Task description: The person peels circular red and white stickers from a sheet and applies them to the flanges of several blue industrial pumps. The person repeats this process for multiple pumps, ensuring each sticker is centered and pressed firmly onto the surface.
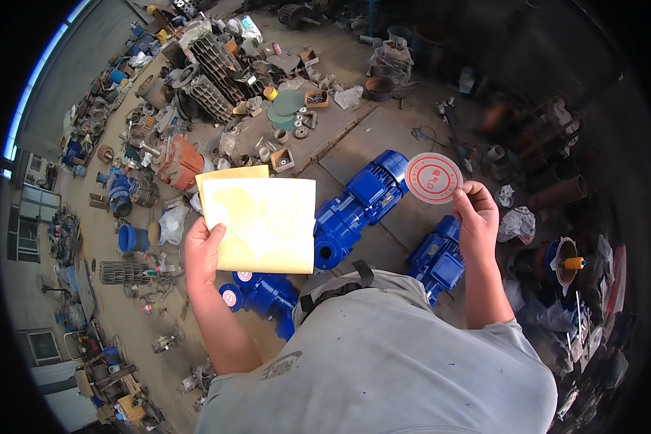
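My left hand (205, 248) grips yellowish-white sticker backing sheets (266, 225) by their left edge, thumb on top. Between the thumb and fingers of my right hand (476, 214) is a round clear sticker (433, 178) with red rings and lettering. Behind and between the hands lies a blue motor-driven pump (358, 209), its round port opening facing up near the sheets. A second blue motor unit (438, 259) is beside my right forearm. Below the sheets, another blue pump (271, 298) bears similar round stickers (230, 298) on its port faces.
An orange-red machine housing (180, 163) and a blue bucket (133, 238) stand at the left. Small cardboard boxes (282, 160) and green discs (288, 103) lie on the floor ahead. Rusty pipe (561, 192), plastic bags (518, 223) and assorted parts crowd the right side.
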`<state>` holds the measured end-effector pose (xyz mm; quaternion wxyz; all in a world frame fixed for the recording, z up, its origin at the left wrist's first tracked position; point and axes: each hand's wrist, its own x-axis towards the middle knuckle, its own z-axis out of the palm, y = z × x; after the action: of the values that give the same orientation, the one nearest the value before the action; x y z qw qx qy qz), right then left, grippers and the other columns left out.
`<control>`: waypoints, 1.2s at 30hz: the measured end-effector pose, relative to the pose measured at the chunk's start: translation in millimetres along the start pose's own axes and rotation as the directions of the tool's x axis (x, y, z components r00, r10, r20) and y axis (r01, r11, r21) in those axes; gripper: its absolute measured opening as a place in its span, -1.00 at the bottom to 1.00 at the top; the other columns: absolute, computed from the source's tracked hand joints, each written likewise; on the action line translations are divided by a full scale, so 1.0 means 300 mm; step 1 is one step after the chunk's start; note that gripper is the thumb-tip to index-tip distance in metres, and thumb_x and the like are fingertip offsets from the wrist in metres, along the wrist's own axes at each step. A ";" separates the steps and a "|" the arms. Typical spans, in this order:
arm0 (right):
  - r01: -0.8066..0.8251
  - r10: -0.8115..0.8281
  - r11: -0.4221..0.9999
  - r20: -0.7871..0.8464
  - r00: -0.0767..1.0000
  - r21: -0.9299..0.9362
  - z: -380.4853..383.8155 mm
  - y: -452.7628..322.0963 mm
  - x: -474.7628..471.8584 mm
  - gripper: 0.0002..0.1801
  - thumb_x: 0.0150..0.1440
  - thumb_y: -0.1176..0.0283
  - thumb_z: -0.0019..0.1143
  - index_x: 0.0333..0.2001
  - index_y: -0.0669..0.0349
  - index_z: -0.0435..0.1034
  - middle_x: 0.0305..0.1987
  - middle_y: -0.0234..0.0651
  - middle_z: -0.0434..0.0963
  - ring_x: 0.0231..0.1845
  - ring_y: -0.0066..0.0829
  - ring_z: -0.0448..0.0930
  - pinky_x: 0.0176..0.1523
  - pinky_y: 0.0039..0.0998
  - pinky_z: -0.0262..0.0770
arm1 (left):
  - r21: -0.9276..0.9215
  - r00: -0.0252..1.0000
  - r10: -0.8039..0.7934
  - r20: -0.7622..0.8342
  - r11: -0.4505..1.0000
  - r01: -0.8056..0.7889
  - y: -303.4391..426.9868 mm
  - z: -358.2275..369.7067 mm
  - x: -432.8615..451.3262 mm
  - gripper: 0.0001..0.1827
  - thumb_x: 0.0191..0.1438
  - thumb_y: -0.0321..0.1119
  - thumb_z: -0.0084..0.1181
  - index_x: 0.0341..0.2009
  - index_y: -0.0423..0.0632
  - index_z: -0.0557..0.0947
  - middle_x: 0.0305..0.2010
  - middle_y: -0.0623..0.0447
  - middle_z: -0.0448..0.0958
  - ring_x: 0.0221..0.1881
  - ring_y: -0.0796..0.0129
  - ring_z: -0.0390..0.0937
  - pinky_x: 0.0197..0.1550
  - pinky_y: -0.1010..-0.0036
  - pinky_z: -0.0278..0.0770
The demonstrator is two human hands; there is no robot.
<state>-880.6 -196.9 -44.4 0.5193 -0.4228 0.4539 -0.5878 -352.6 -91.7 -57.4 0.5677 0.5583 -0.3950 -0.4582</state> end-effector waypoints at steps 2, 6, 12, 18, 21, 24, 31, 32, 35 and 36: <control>-0.015 0.015 1.000 0.012 1.000 -0.019 0.003 0.008 0.001 -0.92 0.38 0.50 0.33 -0.12 0.21 0.53 -0.25 -0.60 0.55 -0.30 -0.79 0.42 -0.19 -0.65 0.32 | 0.243 0.997 -0.037 -0.061 0.969 0.051 -0.005 0.019 -0.004 -0.88 0.40 -0.47 0.25 -0.03 -0.20 0.66 -0.11 0.08 0.73 -0.17 0.53 0.63 -0.05 0.50 0.58; 0.007 -0.005 0.999 0.056 0.998 -0.050 0.017 0.027 0.001 -0.90 0.38 0.50 0.34 -0.10 0.24 0.52 -0.21 -0.58 0.57 -0.23 -0.79 0.45 -0.11 -0.68 0.33 | 0.310 0.993 -0.029 -0.115 0.949 0.063 -0.004 0.076 -0.044 -0.85 0.41 -0.47 0.23 0.02 -0.23 0.66 -0.06 0.07 0.73 -0.10 0.54 0.61 0.00 0.51 0.57; -0.011 0.018 0.997 0.094 0.995 -0.072 0.023 0.039 0.014 -0.90 0.38 0.50 0.34 -0.11 0.24 0.53 -0.21 -0.59 0.56 -0.23 -0.79 0.45 -0.12 -0.67 0.32 | -0.269 0.955 0.133 -0.267 0.941 -0.206 0.046 0.088 -0.102 -0.59 0.54 -0.33 -0.04 0.38 -0.17 0.48 0.22 0.01 0.63 0.19 0.26 0.59 0.33 0.22 0.49; -0.043 0.046 0.999 0.135 0.990 -0.024 0.075 0.071 0.036 -0.89 0.37 0.49 0.37 -0.12 0.23 0.54 -0.22 -0.60 0.56 -0.24 -0.79 0.45 -0.12 -0.66 0.35 | -0.848 0.898 0.356 0.259 0.529 0.035 0.032 0.028 -0.103 -0.73 0.56 -0.12 -0.15 -0.12 -0.02 0.44 -0.40 0.12 0.42 -0.49 0.38 0.44 -0.21 0.39 0.40; -0.091 0.090 0.996 0.180 0.979 -0.004 0.117 0.108 0.037 -0.88 0.36 0.49 0.39 -0.12 0.23 0.55 -0.22 -0.59 0.57 -0.23 -0.79 0.47 -0.10 -0.65 0.38 | -0.835 0.822 0.368 0.435 0.507 0.215 -0.037 0.015 -0.088 -0.64 0.63 -0.12 -0.35 -0.10 -0.03 0.45 -0.39 0.10 0.45 -0.48 0.36 0.48 -0.23 0.40 0.38; -0.132 0.125 0.991 0.240 0.963 0.015 0.164 0.149 0.041 -0.89 0.37 0.51 0.38 -0.11 0.25 0.55 -0.18 -0.54 0.61 -0.19 -0.75 0.52 -0.05 -0.63 0.44 | -0.708 0.668 0.347 0.659 0.587 0.393 -0.086 0.016 -0.020 -0.54 0.67 -0.09 -0.51 -0.07 -0.04 0.46 -0.40 0.09 0.45 -0.46 0.34 0.50 -0.24 0.40 0.38; -0.217 0.231 0.973 0.373 0.899 -0.080 0.311 0.186 0.019 -0.89 0.37 0.54 0.35 -0.08 0.28 0.55 -0.14 -0.47 0.65 -0.12 -0.69 0.60 0.04 -0.57 0.53 | -0.165 0.880 -0.219 0.422 0.936 0.312 -0.104 0.260 -0.070 -0.61 0.60 -0.12 -0.23 -0.05 -0.12 0.58 -0.38 0.12 0.52 -0.40 0.50 0.54 -0.26 0.56 0.41; -0.200 0.222 0.975 0.402 0.888 -0.096 0.334 0.187 0.016 -0.90 0.37 0.55 0.35 -0.08 0.28 0.55 -0.13 -0.46 0.66 -0.12 -0.68 0.61 0.05 -0.57 0.54 | -0.201 0.861 -0.257 0.439 0.905 0.374 -0.098 0.299 -0.070 -0.62 0.57 -0.14 -0.21 -0.08 -0.12 0.59 -0.42 0.16 0.50 -0.41 0.56 0.49 -0.28 0.57 0.41; -0.249 0.274 0.962 0.426 0.862 -0.113 0.395 0.183 0.001 -0.90 0.38 0.55 0.33 -0.08 0.29 0.55 -0.14 -0.46 0.66 -0.12 -0.68 0.61 0.05 -0.58 0.54 | -0.313 0.802 -0.268 0.534 0.818 0.482 -0.070 0.356 -0.042 -0.74 0.52 -0.22 -0.15 -0.03 -0.12 0.54 -0.39 0.14 0.52 -0.47 0.56 0.40 -0.34 0.58 0.37; -0.188 0.207 0.978 0.435 0.876 -0.088 0.422 0.187 -0.012 -0.90 0.40 0.46 0.34 -0.12 0.21 0.53 -0.32 -0.58 0.53 -0.37 -0.79 0.40 -0.28 -0.65 0.29 | -0.206 0.830 -0.285 0.479 0.883 0.422 -0.065 0.369 -0.034 -0.79 0.48 -0.27 -0.07 0.00 -0.11 0.53 -0.38 0.16 0.52 -0.44 0.58 0.40 -0.32 0.58 0.36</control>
<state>-744.7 -208.0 -69.9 0.6568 -0.5075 0.3774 -0.4106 -463.3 -111.3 -69.0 0.4478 0.4118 -0.3247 -0.7242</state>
